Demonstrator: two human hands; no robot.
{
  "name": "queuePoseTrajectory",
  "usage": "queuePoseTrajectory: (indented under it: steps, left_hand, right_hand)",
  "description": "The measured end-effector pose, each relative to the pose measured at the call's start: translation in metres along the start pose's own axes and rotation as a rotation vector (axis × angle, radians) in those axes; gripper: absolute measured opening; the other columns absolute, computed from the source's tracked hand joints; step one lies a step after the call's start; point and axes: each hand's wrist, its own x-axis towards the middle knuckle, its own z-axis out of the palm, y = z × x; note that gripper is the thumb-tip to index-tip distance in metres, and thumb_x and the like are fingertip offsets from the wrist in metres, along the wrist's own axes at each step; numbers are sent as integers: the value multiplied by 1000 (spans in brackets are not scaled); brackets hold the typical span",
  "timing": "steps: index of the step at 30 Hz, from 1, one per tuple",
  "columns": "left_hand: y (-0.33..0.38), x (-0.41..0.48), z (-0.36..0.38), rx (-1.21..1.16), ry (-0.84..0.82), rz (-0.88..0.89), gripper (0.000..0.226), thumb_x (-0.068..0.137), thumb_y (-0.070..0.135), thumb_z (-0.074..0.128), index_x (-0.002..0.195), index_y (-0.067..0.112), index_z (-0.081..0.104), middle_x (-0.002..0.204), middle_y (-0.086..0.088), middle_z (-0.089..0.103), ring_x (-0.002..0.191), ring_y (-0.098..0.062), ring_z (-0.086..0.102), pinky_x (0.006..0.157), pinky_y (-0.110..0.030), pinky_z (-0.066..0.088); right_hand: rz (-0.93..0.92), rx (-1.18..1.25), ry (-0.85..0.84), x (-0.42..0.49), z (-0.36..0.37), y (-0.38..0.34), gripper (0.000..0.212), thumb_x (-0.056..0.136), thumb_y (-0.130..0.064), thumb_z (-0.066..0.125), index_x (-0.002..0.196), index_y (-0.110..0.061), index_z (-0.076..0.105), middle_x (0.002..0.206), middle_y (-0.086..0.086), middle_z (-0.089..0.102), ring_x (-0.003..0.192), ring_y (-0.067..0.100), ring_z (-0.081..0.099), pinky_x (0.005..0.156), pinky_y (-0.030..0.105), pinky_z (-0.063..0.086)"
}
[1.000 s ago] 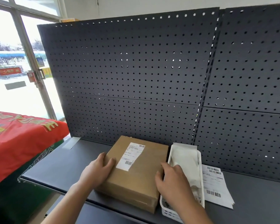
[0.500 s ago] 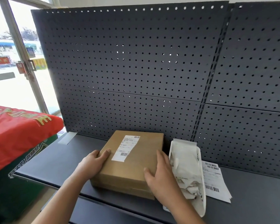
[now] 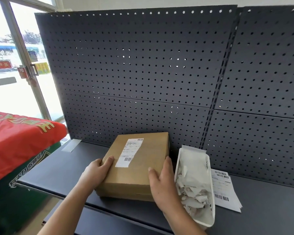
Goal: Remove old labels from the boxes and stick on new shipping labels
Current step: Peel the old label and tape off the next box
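A flat brown cardboard box (image 3: 143,167) lies on the dark shelf (image 3: 71,172), with a white shipping label (image 3: 130,152) stuck on its top, torn along one edge. My left hand (image 3: 97,172) grips the box's left side, thumb on top. My right hand (image 3: 161,182) holds the box's right side, fingers up along the edge and thumb on the top face. A small stack of fresh shipping labels (image 3: 225,190) with barcodes lies on the shelf at the right.
A white plastic basket (image 3: 209,216) with torn label scraps and backing paper stands right of the box, touching my right wrist. A dark pegboard wall (image 3: 143,73) backs the shelf. A red cloth (image 3: 19,143) covers a green stand at the left, by a window.
The box has slid away from me toward the pegboard and turned squarer to the shelf. Both hands went with it, still on its sides.
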Motion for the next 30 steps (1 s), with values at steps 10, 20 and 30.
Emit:
queuePoseTrajectory:
  steps: [10,20,30]
  left_hand:
    - [32,-37,-4,-113,115,119,38,92,73,48,95,38,63,95,10,72,91,-17,67,90,-45,55]
    - [94,-88,38,-247,86,289,40,88,75,52,106,42,67,93,17,74,90,-13,70,84,-43,58]
    - [156,-148,122,-327,-56,373,27,94,66,53,112,47,61,104,19,72,97,-10,69,90,-44,56]
  right_hand:
    - [-151,175,118,2,-36,1,82,94,-51,52,162,-30,10,164,-14,27,151,6,23,125,42,25]
    - [-216,324,137,-5,-139,17,59,99,-40,61,153,-39,36,138,-19,60,124,2,59,108,36,49]
    - [-187,362,247,-37,-248,59,55,101,-26,61,151,-33,41,127,-20,67,115,-2,64,99,27,53]
